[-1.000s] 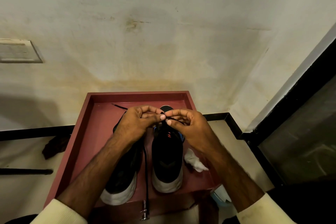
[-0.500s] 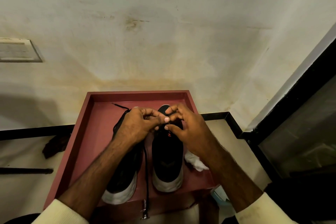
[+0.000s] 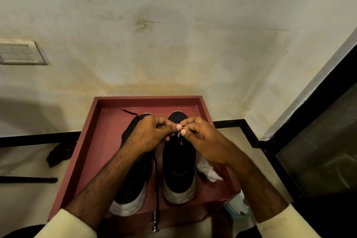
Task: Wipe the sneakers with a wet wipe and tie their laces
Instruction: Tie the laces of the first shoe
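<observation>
The lace (image 3: 179, 136) of the right sneaker (image 3: 178, 170) is pinched above the tongue between thumb and forefinger of both the left hand (image 3: 152, 134) and the right hand (image 3: 202, 139). The fingertips are touching, and the lace itself can barely be made out. Two sneakers are counted, black with white soles. The left sneaker (image 3: 133, 185) is set just beside the right one and is partly covered by the left forearm. One loose lace (image 3: 156, 179) is laid between them. One crumpled wet wipe (image 3: 207, 172) is seen just beside the right sneaker. All are held in one red tray (image 3: 148, 99).
</observation>
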